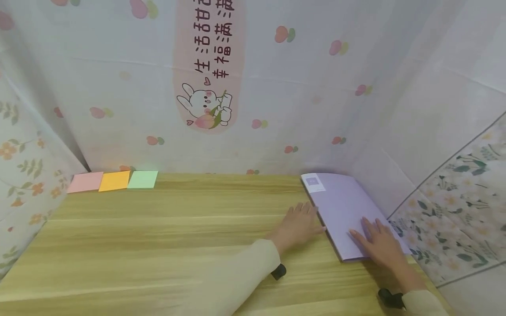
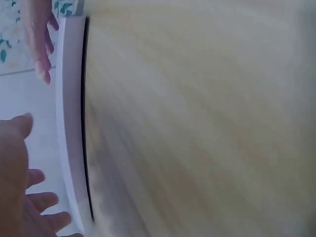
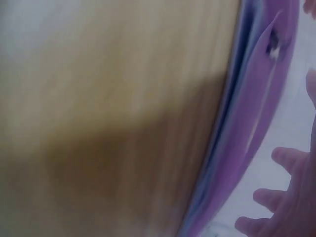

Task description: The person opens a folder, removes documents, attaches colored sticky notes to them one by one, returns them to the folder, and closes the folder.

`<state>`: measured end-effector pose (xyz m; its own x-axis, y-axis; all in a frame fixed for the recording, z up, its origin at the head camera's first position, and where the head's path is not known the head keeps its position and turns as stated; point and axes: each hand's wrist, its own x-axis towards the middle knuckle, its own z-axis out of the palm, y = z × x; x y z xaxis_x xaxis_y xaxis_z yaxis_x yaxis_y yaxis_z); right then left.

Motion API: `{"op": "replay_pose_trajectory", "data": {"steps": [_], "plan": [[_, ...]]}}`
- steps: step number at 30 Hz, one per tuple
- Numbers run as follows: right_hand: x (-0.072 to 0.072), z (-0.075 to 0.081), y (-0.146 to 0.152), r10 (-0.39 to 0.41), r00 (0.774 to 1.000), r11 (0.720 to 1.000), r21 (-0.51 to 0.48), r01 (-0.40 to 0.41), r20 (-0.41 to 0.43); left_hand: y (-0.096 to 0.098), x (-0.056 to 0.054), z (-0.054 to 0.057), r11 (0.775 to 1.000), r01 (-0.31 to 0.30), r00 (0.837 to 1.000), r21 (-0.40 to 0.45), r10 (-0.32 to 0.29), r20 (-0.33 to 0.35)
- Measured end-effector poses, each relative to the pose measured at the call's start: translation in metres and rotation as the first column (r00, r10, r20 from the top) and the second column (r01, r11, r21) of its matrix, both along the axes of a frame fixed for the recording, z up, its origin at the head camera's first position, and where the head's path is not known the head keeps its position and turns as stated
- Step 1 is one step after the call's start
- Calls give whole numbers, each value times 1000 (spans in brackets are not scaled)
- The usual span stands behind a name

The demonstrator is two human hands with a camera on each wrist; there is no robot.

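A light purple folder (image 1: 344,210) with a white label (image 1: 313,182) near its far left corner lies on the right side of the wooden table. My left hand (image 1: 298,226) is at its left long edge, fingers fairly straight and fingertips right by the spine. The left wrist view shows that spine (image 2: 71,118) from the side, with the left hand (image 2: 29,182) next to it. On the folder's near right part, my right hand (image 1: 379,243) rests with fingers spread. In the right wrist view, layered purple edges (image 3: 247,128) of the folder stand beside the right hand (image 3: 291,197).
Pink (image 1: 85,181), orange (image 1: 114,181) and green (image 1: 142,179) paper squares sit in a row at the table's back left. Patterned cloth (image 1: 253,87) hangs behind the table and along both sides. The folder's right side lies close to the right cloth (image 1: 446,210).
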<state>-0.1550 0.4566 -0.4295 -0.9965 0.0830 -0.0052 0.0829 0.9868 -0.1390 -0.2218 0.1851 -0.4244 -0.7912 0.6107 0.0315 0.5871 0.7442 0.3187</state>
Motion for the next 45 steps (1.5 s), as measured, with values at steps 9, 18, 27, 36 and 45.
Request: {"op": "replay_pose_trajectory", "data": {"steps": [9, 18, 27, 36, 45], "plan": [[4, -2, 16, -113, 973, 991, -53, 125, 200, 42, 12, -18, 992, 56, 995, -112, -64, -71], [7, -9, 18, -139, 939, 977, -110, 181, 314, 54, 30, -22, 976, 30, 996, -214, -49, -81], [8, -5, 6, -131, 936, 977, -115, 177, 327, 45, 34, -17, 971, 9, 996, -241, -30, -82], [13, -3, -2, -41, 972, 995, -78, 61, 231, 22, 37, -19, 967, 31, 998, -255, -44, -46], [-1, 0, 5, 15, 991, 972, -235, 17, 133, -16, 43, -21, 964, 86, 995, -253, -95, -23]]}}
